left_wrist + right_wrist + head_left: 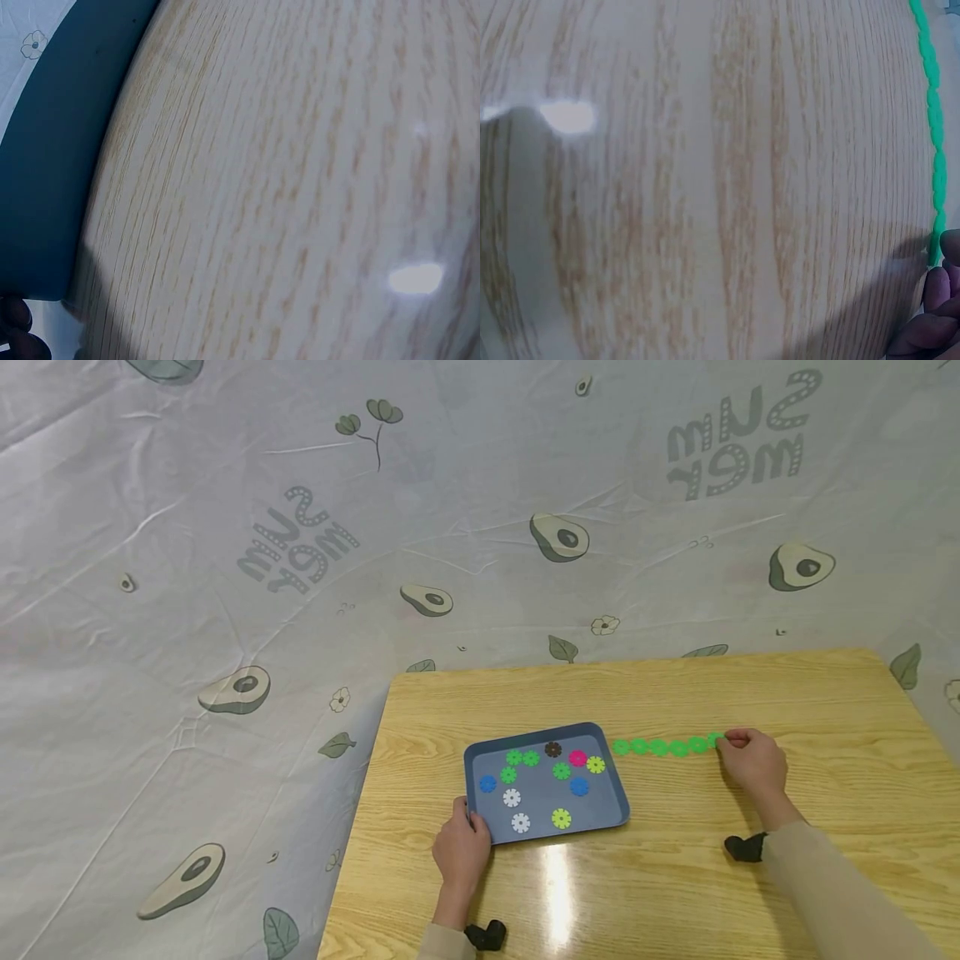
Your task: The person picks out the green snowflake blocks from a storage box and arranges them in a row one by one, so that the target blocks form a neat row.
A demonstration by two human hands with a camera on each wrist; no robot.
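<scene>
A blue-grey tray (pixel 540 735) lies on the table, with several notched plastic discs inside. My left hand (pixel 461 853) grips its near left corner, thumb at the rim; the tray's wall (pixel 52 150) also fills the left edge of the left wrist view. Right of the tray, a row of green notched discs (pixel 658 747) runs across the wood, each meeting its neighbour. At the row's right end my right hand (pixel 756 768) pinches the last green disc (pixel 716 739). The right wrist view shows the green row (pixel 936 120) edge-on, with fingertips (pixel 936 289) at its near end.
In the tray are green, blue, white, yellow, pink and brown discs, such as a brown one (pixel 552 749) and a white one (pixel 521 822). The wooden table (pixel 637 893) meets a printed cloth backdrop (pixel 480 527) behind and at the left.
</scene>
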